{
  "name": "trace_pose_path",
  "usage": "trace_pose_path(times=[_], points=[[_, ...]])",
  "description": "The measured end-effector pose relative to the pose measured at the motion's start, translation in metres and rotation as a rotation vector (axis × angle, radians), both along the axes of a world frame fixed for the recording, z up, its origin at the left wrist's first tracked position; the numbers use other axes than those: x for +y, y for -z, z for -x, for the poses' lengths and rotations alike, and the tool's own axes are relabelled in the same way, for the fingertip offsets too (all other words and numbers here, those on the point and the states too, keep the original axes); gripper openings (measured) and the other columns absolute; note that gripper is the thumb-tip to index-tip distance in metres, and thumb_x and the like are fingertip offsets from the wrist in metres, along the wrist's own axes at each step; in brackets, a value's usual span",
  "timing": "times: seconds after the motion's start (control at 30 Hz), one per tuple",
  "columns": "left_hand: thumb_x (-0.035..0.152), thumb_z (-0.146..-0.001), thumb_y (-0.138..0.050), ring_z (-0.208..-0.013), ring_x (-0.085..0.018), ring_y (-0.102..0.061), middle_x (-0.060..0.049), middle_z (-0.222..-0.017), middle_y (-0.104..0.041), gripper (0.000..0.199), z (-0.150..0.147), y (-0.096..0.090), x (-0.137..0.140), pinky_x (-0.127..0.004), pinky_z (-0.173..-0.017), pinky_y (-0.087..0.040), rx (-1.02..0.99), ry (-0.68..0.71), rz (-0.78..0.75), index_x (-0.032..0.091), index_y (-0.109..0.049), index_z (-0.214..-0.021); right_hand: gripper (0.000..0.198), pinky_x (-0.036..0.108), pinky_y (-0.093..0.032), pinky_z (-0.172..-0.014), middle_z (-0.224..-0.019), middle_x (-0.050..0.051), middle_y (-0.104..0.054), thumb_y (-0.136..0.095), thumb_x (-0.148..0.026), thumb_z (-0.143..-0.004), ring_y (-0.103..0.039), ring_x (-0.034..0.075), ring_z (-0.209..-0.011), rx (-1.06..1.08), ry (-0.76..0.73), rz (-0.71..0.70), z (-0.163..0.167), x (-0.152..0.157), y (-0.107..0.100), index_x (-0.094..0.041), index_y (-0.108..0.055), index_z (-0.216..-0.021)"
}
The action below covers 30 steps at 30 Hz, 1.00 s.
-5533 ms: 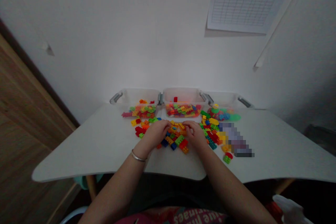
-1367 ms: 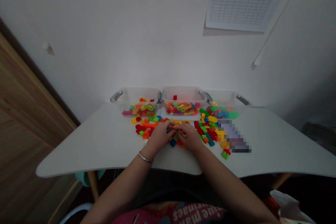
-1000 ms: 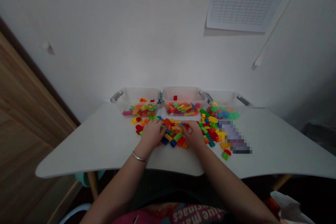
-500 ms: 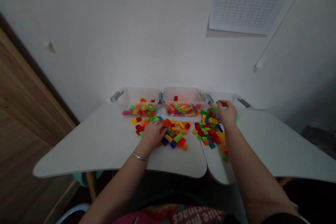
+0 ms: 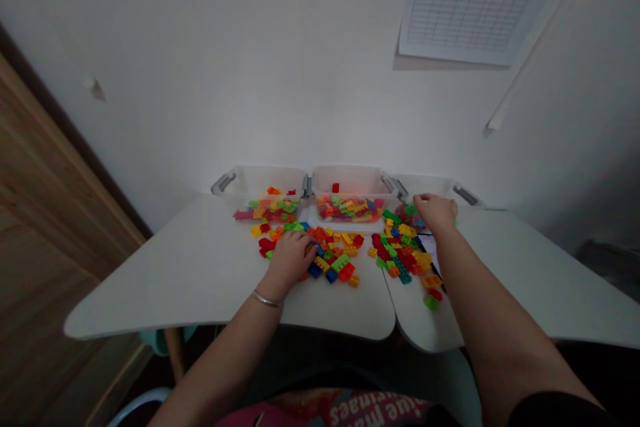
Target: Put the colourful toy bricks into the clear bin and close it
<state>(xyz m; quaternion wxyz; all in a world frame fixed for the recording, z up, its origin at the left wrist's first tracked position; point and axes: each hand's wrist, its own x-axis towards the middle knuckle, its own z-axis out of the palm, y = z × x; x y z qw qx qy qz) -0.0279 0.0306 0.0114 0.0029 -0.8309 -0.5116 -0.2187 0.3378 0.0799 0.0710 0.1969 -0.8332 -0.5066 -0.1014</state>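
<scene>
Many studded bricks, red, orange, yellow, green, blue, loosely scattered

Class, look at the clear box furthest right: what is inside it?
Inside the clear box, a green piece and red pieces show near the right hand. The hand covers much of the rest, which cannot be seen.

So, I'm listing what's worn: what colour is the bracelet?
The bracelet is silver, seen best in the head view.
</scene>
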Motion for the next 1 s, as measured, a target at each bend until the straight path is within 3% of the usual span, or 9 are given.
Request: trace_pose_path(times=[0.23,0.37,0.53,0.8,0.9,1.0], points=[[0.029,-0.092,-0.056,-0.104,-0.027,-0.059,-0.01,-0.106,-0.068,0.02,0.0001,-0.0015,-0.0019,-0.041,-0.094,-0.047,0.002,-0.003,-0.006,0.019,-0.07,-0.101,0.054,0.05,-0.03,-0.104,-0.105,0.023,-0.074,-0.034,-0.042,-0.095,-0.065,0.033,-0.104,-0.117,-0.01,0.043,0.0025,-0.0056,0.0027,-0.01,-0.077,-0.103],[0.03,-0.092,-0.056,-0.104,-0.027,-0.059,-0.01,-0.104,-0.069,0.02,0.0005,-0.001,-0.0011,-0.041,-0.094,-0.047,0.004,0.003,-0.008,0.019,-0.071,-0.101,0.049,0.046,-0.034,-0.101,-0.114,0.018,-0.073,-0.034,-0.04,-0.097,-0.064,0.03,-0.108,-0.095,-0.069,0.017,0.0008,-0.0045,0.0004,-0.017,-0.074,-0.112],[0.03,-0.093,-0.056,-0.104,-0.027,-0.059,-0.009,-0.106,-0.069,0.021,0.0006,0.0008,0.0002,-0.041,-0.094,-0.047,0.012,-0.002,0.005,0.018,-0.071,-0.101,0.06,0.041,-0.032,-0.104,-0.105,0.02,-0.074,-0.025,-0.042,-0.1,-0.065,0.027,-0.107,-0.136,-0.165,0.094,-0.0012,-0.0047,-0.0013,-0.01,-0.076,-0.105],[0.029,-0.092,-0.056,-0.104,-0.026,-0.059,-0.009,-0.106,-0.069,0.02,0.0003,0.0,-0.0011,-0.04,-0.094,-0.047,0.01,-0.008,-0.003,0.018,-0.07,-0.101,0.066,0.051,-0.027,-0.107,-0.104,0.026,-0.073,-0.025,-0.045,-0.1,-0.064,0.034,-0.109,-0.172,-0.019,0.114,0.0053,-0.0059,-0.0023,-0.005,-0.077,-0.1],[0.029,-0.093,-0.056,-0.103,-0.026,-0.059,-0.009,-0.105,-0.069,0.02,0.0002,-0.0005,-0.0014,-0.04,-0.094,-0.047,0.01,-0.011,-0.008,0.019,-0.07,-0.101,0.063,0.052,-0.03,-0.105,-0.102,0.024,-0.073,-0.025,-0.043,-0.1,-0.064,0.034,-0.106,-0.14,-0.044,0.06,0.0032,-0.0041,0.0014,-0.007,-0.077,-0.1],[0.031,-0.096,-0.049,-0.102,-0.026,-0.059,-0.009,-0.104,-0.07,0.024,0.0004,0.0007,0.0001,-0.04,-0.093,-0.047,0.007,-0.005,-0.027,0.018,-0.07,-0.098,0.055,0.053,-0.033,-0.101,-0.098,0.021,-0.074,-0.029,-0.039,-0.097,-0.063,0.032,-0.102,-0.039,-0.075,-0.139,0.0012,-0.0032,0.0016,-0.011,-0.075,-0.104]])
